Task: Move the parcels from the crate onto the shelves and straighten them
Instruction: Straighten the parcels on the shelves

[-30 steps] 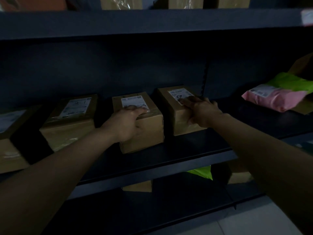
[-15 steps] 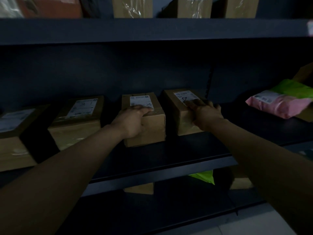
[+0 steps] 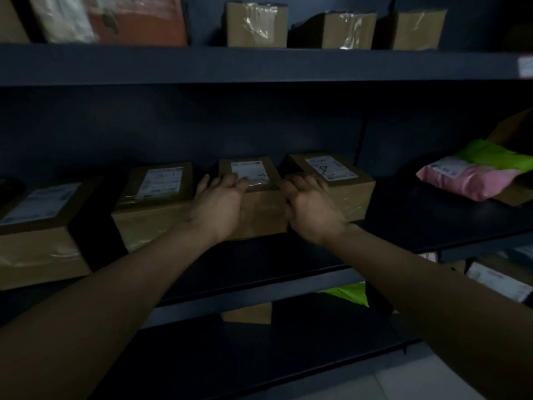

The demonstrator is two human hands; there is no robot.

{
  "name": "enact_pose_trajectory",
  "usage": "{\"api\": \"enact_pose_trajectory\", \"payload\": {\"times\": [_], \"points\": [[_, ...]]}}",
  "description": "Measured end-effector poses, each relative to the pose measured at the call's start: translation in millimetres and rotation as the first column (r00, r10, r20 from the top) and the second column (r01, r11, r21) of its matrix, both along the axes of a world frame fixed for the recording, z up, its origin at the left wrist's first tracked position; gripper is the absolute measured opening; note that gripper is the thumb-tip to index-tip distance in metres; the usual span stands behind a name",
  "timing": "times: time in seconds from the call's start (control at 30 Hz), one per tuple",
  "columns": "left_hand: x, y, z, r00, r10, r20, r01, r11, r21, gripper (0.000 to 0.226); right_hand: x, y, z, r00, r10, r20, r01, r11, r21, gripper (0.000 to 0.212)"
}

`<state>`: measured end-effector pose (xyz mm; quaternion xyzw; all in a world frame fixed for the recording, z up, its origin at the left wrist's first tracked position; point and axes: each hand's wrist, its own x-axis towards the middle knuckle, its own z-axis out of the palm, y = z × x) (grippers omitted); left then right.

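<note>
Dimly lit, the middle shelf [image 3: 432, 220] is flat dark metal and carries four squat cardboard boxes in a row along its back, each with a white printed label on top and glossy clear tape over the seams. The centre box [image 3: 262, 215] stands just beside the right-hand box [image 3: 354, 194], with a narrow gap between them. The second box [image 3: 155, 197] and the far-left box [image 3: 37, 226], which the picture's left edge cuts off, sit further apart.

Near the shelf's right end lie a soft pink mailer [image 3: 467, 183] and a crumpled green mailer [image 3: 496, 157], partly cut off. The label print is too blurred to read. The upper shelf [image 3: 259, 64] holds taped boxes [image 3: 256, 24], their tops cropped.

The left hand [image 3: 219, 206] rests on the centre box's top near its left front corner, its fingers [image 3: 239, 180] spread wide and lying flat onto the label. The right hand [image 3: 311, 209] sits at the gap, its fingers [image 3: 302, 180] loosely bent against the right-hand box's left top edge. Whether they grip it or only touch it cannot be told.
</note>
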<state>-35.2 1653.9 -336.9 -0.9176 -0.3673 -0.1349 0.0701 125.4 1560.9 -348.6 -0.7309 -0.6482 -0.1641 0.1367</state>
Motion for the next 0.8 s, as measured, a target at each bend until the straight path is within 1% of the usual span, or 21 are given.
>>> {"api": "enact_pose_trajectory", "payload": {"times": [0.07, 0.13, 0.23, 0.3, 0.4, 0.57, 0.7, 0.8], "points": [[-22, 3, 2, 1.0, 0.014, 0.027, -0.016, 0.998, 0.058, 0.058, -12, 6, 4, 1.0, 0.001, 0.001, -0.001, 1.0, -0.011, 0.053], [-46, 7, 2, 0.998, 0.065, 0.025, -0.067, 0.993, 0.094, 0.058, -26, 13, 6, 1.0, 0.013, 0.0, -0.013, 1.0, -0.019, 0.056], [-84, 21, -1, 0.972, 0.219, -0.08, -0.21, 0.972, 0.103, 0.062, -42, 27, 4, 1.0, 0.018, -0.011, -0.019, 0.995, -0.095, 0.065], [-102, 32, -5, 0.951, 0.277, -0.136, -0.274, 0.961, 0.041, 0.065, -49, 38, 0, 1.0, 0.001, -0.021, -0.004, 0.989, -0.151, 0.069], [-115, 45, -14, 0.966, 0.241, -0.099, -0.244, 0.969, -0.026, 0.062, -56, 49, -6, 0.999, -0.037, -0.012, 0.033, 0.975, -0.218, 0.066], [-117, 60, -18, 0.99, 0.141, -0.012, -0.141, 0.989, -0.045, 0.059, -58, 51, -3, 0.997, -0.076, 0.005, 0.075, 0.965, -0.252, 0.062], [-120, 63, -15, 0.993, 0.117, -0.029, -0.119, 0.989, -0.084, 0.061, -63, 50, -3, 0.993, -0.114, 0.012, 0.113, 0.959, -0.261, 0.061], [-121, 61, -11, 0.99, 0.126, -0.066, -0.133, 0.984, -0.12, 0.065, -74, 49, -4, 0.987, -0.162, 0.006, 0.157, 0.947, -0.281, 0.067]]}}
